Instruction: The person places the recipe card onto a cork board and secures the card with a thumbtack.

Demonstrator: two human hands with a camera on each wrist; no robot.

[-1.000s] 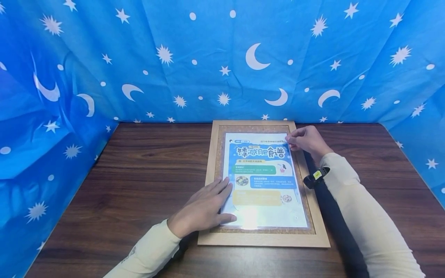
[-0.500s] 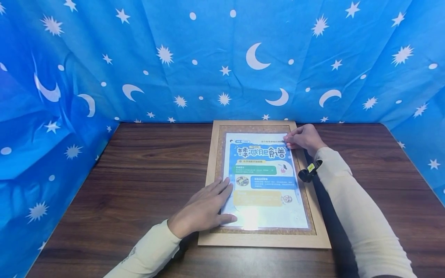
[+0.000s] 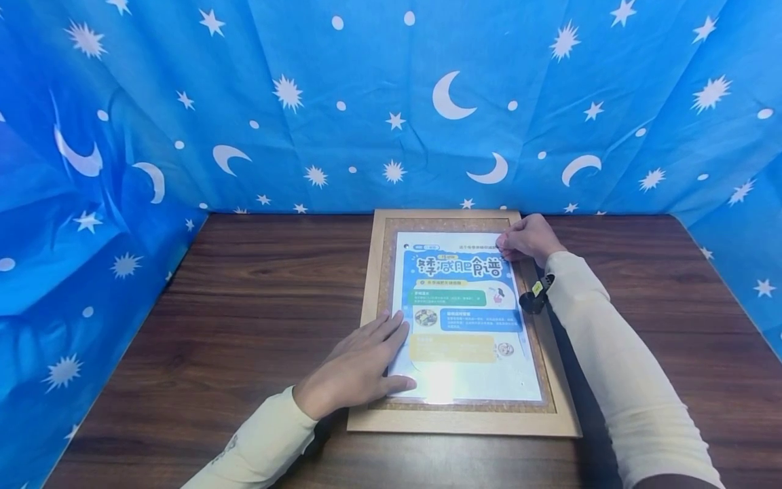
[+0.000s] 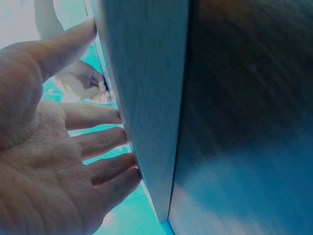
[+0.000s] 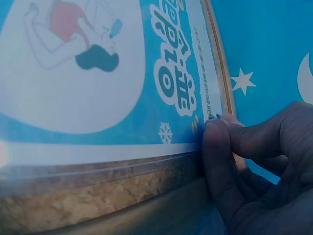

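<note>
A laminated sheet (image 3: 455, 377) with a blue printed heading lies on a wood-framed cork board (image 3: 458, 422). My left hand (image 3: 357, 363) rests on the sheet's left edge, fingers extended and spread. In the left wrist view, its fingertips touch beside the wooden frame (image 4: 146, 98). At the sheet's top right corner, my right hand (image 3: 533, 236) pinches a small pushpin (image 5: 217, 117) between thumb and forefinger. Only a bit of the pin shows, the rest is hidden by the fingertips. A dark pin head (image 3: 406, 246) sits in the sheet's top left corner.
The board lies on a dark wooden table (image 3: 263, 285), its far edge close to a blue curtain (image 3: 366, 75) printed with moons and stars. More curtain hangs on both sides. A black wrist device (image 3: 536, 295) is strapped to the right wrist.
The right wrist and forearm have swung slightly left and away from me, while the fingers stay at the sheet's corner. The left hand and the sheet have kept their places.
</note>
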